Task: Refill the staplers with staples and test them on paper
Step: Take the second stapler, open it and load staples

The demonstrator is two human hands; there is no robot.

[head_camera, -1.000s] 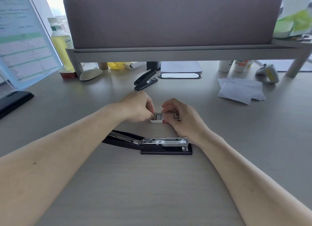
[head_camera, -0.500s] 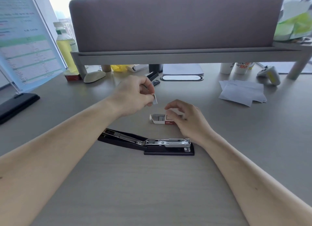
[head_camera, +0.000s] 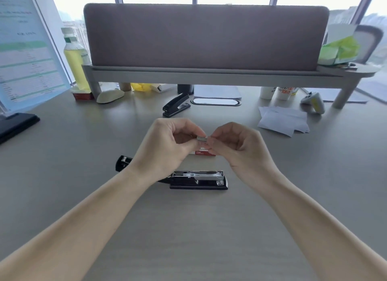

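We see of ourselves only two hands and two forearms, all bare. Our left hand (head_camera: 165, 146) shows a smooth back with the knuckles as low ridges. Our right hand (head_camera: 240, 148) shows its thumb side and the heel of the palm, with faint creases at the wrist. The left forearm (head_camera: 100, 213) and the right forearm (head_camera: 297, 209) are slender, broad at the near edge and narrowing toward the wrists. Bare skin runs to the near corners. The nails are too small to judge.
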